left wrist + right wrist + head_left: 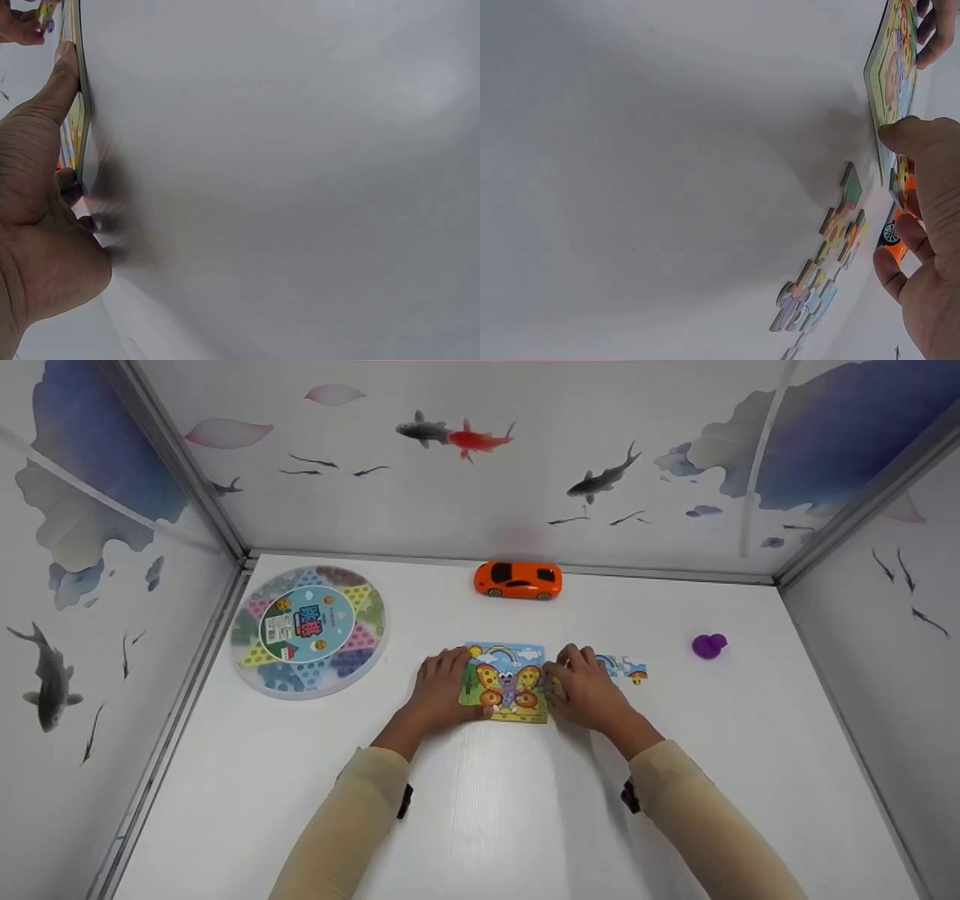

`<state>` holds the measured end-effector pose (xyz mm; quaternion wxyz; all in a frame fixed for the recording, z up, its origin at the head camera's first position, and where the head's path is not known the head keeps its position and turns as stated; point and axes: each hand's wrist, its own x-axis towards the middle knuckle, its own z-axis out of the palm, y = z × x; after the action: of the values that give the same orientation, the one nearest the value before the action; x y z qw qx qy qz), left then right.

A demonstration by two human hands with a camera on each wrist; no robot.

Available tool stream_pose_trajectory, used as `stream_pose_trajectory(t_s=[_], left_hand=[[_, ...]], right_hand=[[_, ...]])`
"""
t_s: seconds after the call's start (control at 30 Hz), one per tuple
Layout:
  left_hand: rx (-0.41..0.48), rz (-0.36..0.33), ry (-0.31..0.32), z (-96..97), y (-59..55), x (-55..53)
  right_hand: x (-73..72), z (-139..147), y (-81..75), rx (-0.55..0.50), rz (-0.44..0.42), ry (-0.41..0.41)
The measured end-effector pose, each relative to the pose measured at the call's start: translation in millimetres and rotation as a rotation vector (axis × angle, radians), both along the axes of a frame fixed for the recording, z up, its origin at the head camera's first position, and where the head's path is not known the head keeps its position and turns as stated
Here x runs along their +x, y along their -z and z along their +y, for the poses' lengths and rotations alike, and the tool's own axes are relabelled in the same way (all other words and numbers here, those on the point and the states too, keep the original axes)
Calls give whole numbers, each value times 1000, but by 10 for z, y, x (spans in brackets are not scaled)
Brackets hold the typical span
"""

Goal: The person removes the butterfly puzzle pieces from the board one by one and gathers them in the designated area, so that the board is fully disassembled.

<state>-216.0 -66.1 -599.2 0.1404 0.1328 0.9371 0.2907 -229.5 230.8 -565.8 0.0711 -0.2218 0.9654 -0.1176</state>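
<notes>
A square jigsaw puzzle board (508, 681) with a butterfly and rainbow picture lies on the table. My left hand (441, 688) grips its left side, the thumb over the lower edge and the fingers along the far left. Just off the board's right edge, my right hand (589, 688) pinches a small puzzle piece (902, 184) between thumb and fingers, mostly covered by the hand from above. Several loose puzzle pieces (810, 289) lie on the table beside the right hand, partly hidden behind it in the head view.
An orange toy car (518, 580) stands at the back by the wall. To the left is a round Chinese checkers set (309, 631) in a clear case. A small purple toy (709, 646) sits at the right. Printed panels enclose the white table (480, 810) on three sides.
</notes>
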Motion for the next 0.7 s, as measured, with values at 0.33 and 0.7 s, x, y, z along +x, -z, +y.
stream_pose_trajectory(t_s=[0.33,0.7], left_hand=[[11,-5,3,-16,-16,13],[7,14,12,-12,-4,2]], right_hand=[[10,214,-12,-35,28,15],[71,546,-20,-25,35,66]])
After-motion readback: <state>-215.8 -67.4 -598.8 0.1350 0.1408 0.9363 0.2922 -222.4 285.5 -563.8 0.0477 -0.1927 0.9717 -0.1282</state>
